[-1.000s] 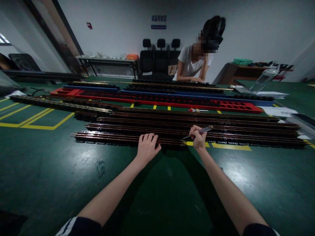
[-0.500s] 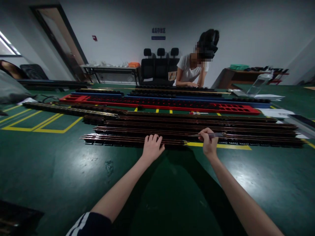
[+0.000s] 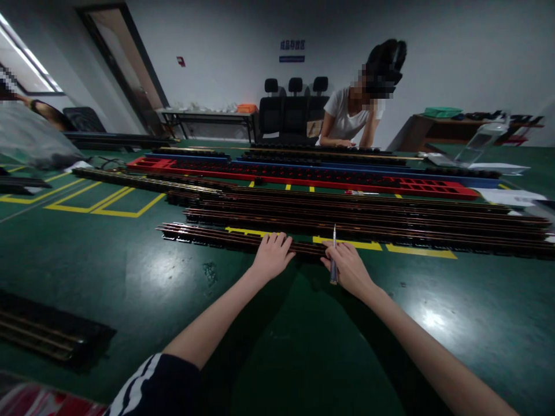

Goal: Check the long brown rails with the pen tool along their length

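My left hand (image 3: pixel 273 255) is closed over the middle of a short dark strip with thin copper-coloured rods (image 3: pixel 208 236), which lies slightly slanted on the green table. At the strip's right end, my right hand (image 3: pixel 350 267) has its fingertips on or against it. That same hand holds a slim screwdriver (image 3: pixel 333 263), its dark handle toward me and its narrow metal tip pointing away. Just beyond both hands lie several longer strips of the same kind (image 3: pixel 390 222), side by side. The fingers' undersides are hidden.
A red slotted rail (image 3: pixel 451 188) and a blue rail (image 3: pixel 321 169) run across behind the strips. A red-handled screwdriver (image 3: pixel 359 192) lies before them. More dark strips (image 3: pixel 43 332) lie front left. Across the table leans a person in a white shirt (image 3: pixel 353 118).
The short strip has come toward me, away from the longer ones, with my left hand on it. My right hand moved left to its end; the screwdriver swung from sideways to pointing away.
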A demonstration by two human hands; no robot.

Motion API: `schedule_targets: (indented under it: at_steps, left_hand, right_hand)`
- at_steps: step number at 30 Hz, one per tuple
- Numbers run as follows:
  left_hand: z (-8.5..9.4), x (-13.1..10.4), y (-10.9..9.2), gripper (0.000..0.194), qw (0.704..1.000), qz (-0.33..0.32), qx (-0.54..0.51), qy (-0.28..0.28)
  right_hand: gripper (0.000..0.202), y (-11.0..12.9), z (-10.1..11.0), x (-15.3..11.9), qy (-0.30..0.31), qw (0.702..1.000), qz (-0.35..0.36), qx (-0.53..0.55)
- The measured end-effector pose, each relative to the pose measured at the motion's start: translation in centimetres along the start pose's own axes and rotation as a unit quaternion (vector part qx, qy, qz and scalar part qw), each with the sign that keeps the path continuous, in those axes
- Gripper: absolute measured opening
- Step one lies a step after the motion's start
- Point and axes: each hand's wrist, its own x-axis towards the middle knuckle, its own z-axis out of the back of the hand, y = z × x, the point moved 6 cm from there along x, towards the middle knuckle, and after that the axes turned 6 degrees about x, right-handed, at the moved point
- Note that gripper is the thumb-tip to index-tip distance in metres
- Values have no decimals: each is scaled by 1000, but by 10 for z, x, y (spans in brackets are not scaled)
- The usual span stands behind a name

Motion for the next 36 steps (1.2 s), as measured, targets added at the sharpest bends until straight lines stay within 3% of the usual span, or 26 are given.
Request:
schedule_targets:
  at_steps: [7, 16, 23, 27, 36]
  left_hand:
    - [19, -54, 29, 32, 1000, 14, 10, 21]
    - [32, -119, 103, 26, 994, 90, 18, 62]
    - [39, -176, 171, 31, 984, 143, 43, 93]
    - [43, -206, 205, 38, 969, 206, 80, 108]
    - [57, -242, 260, 46, 913, 328, 138, 199]
  right_hand:
    - [4, 46, -15, 7, 72, 994, 40, 75]
    - [18, 119, -41, 49, 157, 969, 87, 172]
    - [27, 190, -76, 89, 173, 955, 169, 173]
    - [28, 232, -96, 109, 171, 947, 225, 153]
    - [22, 310, -131, 137, 156, 942, 253, 155]
